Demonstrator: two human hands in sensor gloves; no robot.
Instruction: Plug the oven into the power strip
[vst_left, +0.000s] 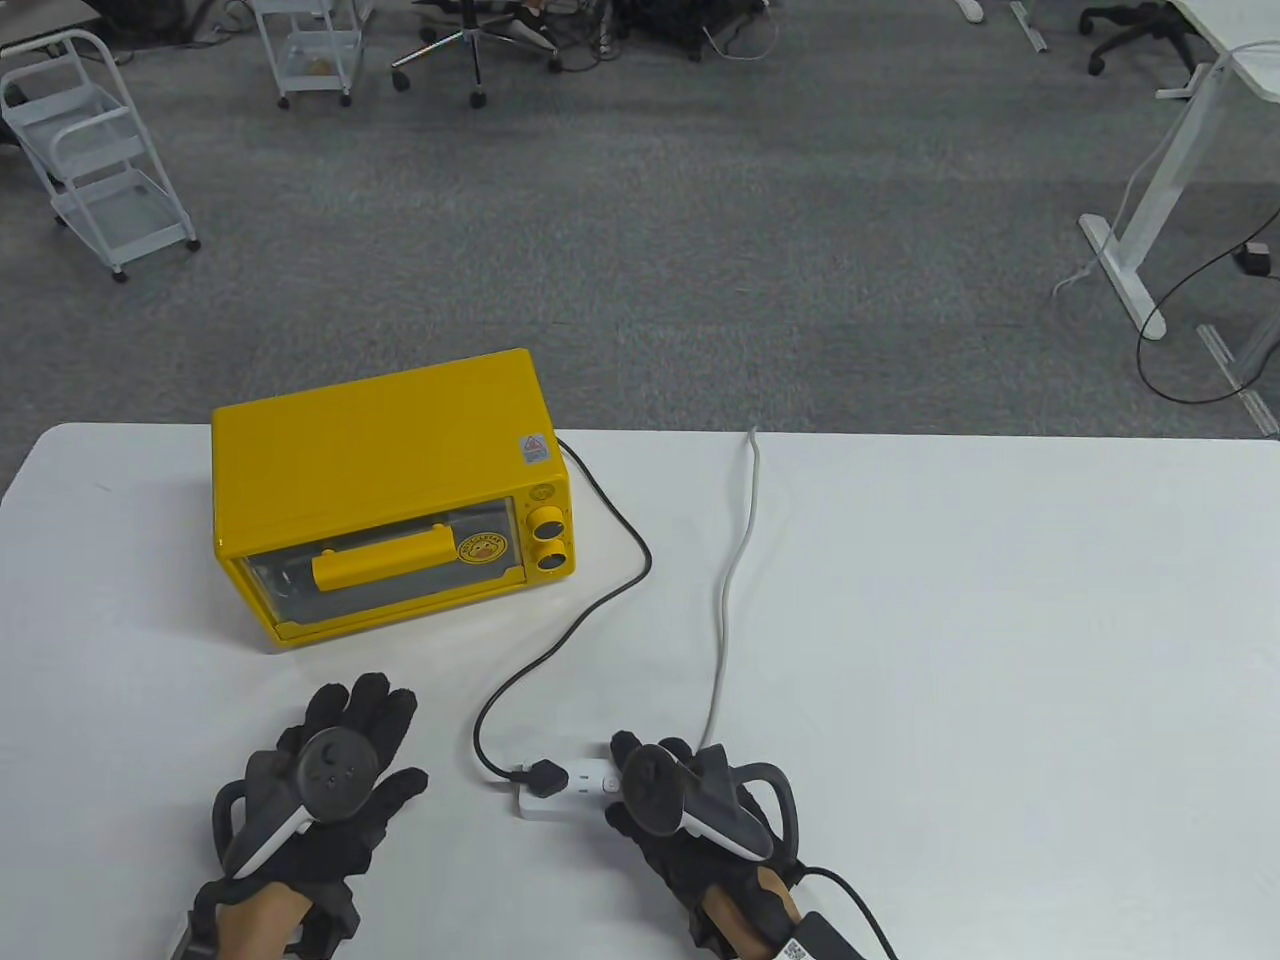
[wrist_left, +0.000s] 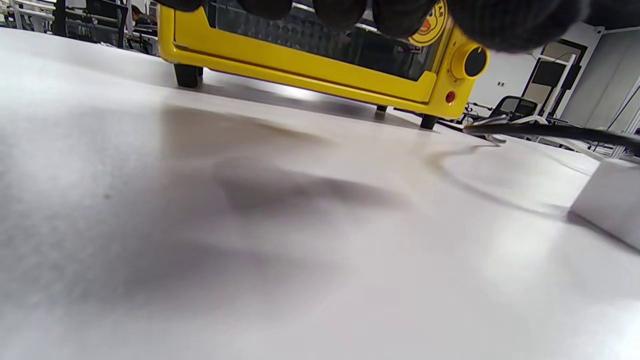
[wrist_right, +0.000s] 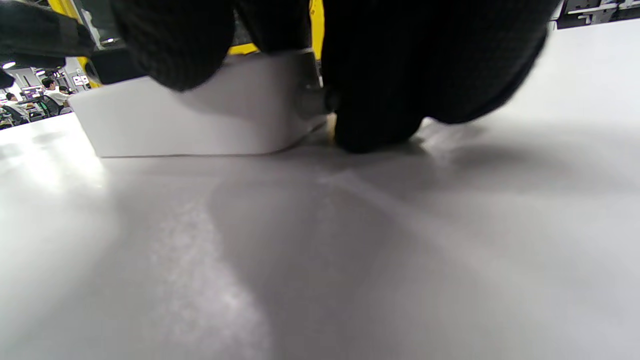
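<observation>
A yellow toaster oven (vst_left: 390, 490) stands at the table's back left; it also fills the top of the left wrist view (wrist_left: 320, 65). Its black cord (vst_left: 590, 610) loops forward to a black plug (vst_left: 545, 776) that sits in the left end of the white power strip (vst_left: 565, 790). My right hand (vst_left: 680, 800) rests on the strip's right end, fingers on its top and side (wrist_right: 200, 45). My left hand (vst_left: 330, 790) lies flat and spread on the table left of the strip, holding nothing. The strip's corner shows in the left wrist view (wrist_left: 610, 200).
The strip's grey cable (vst_left: 735, 580) runs back over the table's (vst_left: 1000, 650) far edge. Beyond the table are carpet, white carts (vst_left: 95, 150), office chairs and a desk leg (vst_left: 1150, 210).
</observation>
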